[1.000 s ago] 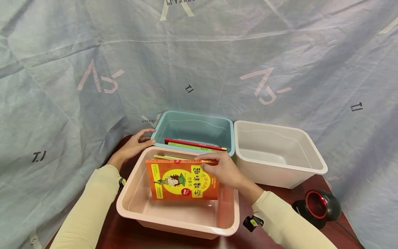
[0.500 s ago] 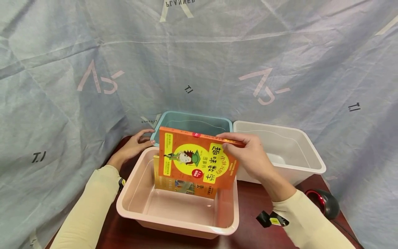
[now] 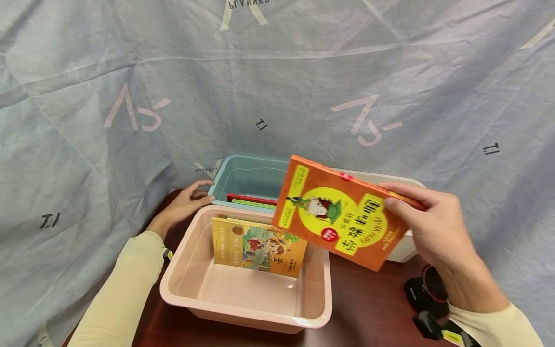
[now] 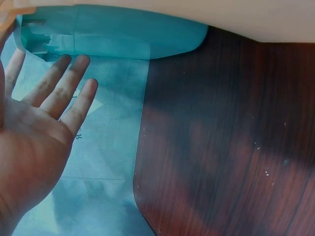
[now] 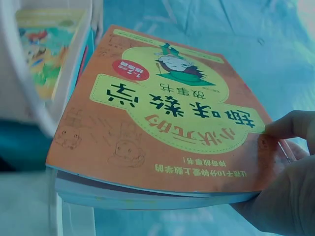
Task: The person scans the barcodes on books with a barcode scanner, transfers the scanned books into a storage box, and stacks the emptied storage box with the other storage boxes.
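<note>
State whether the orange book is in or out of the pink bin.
Out: the right hand holds the orange book in the air, its cover hiding part of the pink bin.

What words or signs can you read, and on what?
"小状元的": orange book
"趣味数学": same
"故事书": same
"让孩子10分钟爱上数学的神奇故事书!": same
"1~3": its red badge, rest blurred
"PLANNER": grey curtain, flipped
"T.I", apparently: curtain
Too small, blurred or unclear: yellow book, red and green books, black device, pale curtain signs
</note>
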